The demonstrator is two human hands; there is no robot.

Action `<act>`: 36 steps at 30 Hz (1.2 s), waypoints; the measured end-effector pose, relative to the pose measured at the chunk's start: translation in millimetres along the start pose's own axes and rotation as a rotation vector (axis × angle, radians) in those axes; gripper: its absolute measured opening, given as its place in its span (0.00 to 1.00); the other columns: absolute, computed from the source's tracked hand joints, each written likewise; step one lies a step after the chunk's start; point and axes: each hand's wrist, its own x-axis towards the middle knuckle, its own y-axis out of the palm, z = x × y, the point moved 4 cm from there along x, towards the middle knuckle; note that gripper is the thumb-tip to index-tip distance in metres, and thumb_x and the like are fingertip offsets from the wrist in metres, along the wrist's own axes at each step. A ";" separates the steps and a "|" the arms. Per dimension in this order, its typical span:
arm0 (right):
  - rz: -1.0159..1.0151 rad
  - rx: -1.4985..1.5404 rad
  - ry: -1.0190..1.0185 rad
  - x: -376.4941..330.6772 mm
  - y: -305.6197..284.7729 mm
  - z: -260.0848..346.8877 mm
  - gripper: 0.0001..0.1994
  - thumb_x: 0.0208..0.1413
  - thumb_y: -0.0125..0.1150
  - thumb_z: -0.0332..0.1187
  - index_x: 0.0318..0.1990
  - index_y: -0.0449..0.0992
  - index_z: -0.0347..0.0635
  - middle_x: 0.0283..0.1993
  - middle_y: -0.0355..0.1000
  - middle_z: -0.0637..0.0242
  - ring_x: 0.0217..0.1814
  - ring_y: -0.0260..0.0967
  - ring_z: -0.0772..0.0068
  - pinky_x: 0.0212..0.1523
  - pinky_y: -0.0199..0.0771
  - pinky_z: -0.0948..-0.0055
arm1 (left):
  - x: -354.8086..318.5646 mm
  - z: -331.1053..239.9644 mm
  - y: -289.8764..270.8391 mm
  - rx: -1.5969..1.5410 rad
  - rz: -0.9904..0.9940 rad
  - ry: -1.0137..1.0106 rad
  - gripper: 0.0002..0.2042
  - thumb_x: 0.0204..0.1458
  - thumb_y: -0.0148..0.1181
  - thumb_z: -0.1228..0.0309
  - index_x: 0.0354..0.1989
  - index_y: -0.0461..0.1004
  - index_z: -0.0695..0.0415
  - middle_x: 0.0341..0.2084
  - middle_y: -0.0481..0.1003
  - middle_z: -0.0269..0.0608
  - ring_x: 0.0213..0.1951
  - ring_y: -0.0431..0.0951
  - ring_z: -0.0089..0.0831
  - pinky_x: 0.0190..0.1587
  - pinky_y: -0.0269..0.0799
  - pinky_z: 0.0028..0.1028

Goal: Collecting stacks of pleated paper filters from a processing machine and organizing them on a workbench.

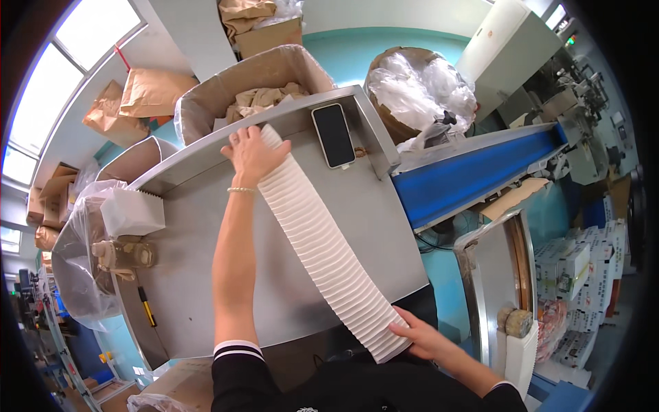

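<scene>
A long, ribbed stack of nested white pieces [321, 244], perhaps paper trays or cups, runs slantwise over the steel table [199, 268]. At its far end, by the table's raised back edge, my left hand [255, 156] grips the stack with thumb and fingers over it. My right hand [422, 334] holds the near end, thumb on top and the other fingers partly hidden. That near end reaches past the table's front edge, close to my body.
A phone [334, 136] lies near the back edge. At left are a white box [133, 212], a clear bottle [125, 253] and a yellow-black marker [147, 306]. A blue conveyor belt [480, 172] adjoins on the right. Lined bins [257, 72] stand behind.
</scene>
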 end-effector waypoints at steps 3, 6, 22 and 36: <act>-0.005 -0.406 -0.035 -5.9 -20.1 34.4 0.38 0.55 0.68 0.41 0.69 0.55 0.39 0.62 0.65 0.59 0.63 0.62 0.68 0.62 0.63 0.70 | -30.4 26.7 -8.9 0.083 0.024 -0.126 0.31 0.40 0.60 0.44 0.45 0.73 0.59 0.49 0.69 0.50 0.57 0.63 0.48 0.56 0.51 0.49; 0.010 -0.825 -0.051 -11.4 -40.6 79.5 0.38 0.52 0.69 0.46 0.67 0.60 0.40 0.62 0.66 0.60 0.63 0.62 0.70 0.63 0.61 0.71 | -88.8 54.7 -20.0 0.126 0.010 -0.270 0.32 0.41 0.61 0.45 0.48 0.72 0.60 0.49 0.68 0.51 0.58 0.61 0.50 0.57 0.51 0.53; -0.143 -0.738 -0.683 112.2 -0.9 170.9 0.22 0.63 0.54 0.49 0.49 0.73 0.35 0.37 0.75 0.68 0.36 0.69 0.77 0.35 0.69 0.77 | -375.4 260.9 -135.0 0.049 -0.178 -1.115 0.49 0.45 0.51 0.29 0.65 0.58 0.60 0.61 0.63 0.58 0.62 0.63 0.54 0.64 0.56 0.45; -0.172 -0.550 -0.698 120.2 -6.5 183.9 0.18 0.63 0.56 0.43 0.44 0.75 0.33 0.39 0.72 0.70 0.36 0.64 0.80 0.38 0.66 0.77 | -344.5 229.4 -117.9 0.152 -0.223 -1.077 0.47 0.49 0.48 0.31 0.67 0.56 0.60 0.61 0.62 0.61 0.63 0.60 0.56 0.65 0.54 0.46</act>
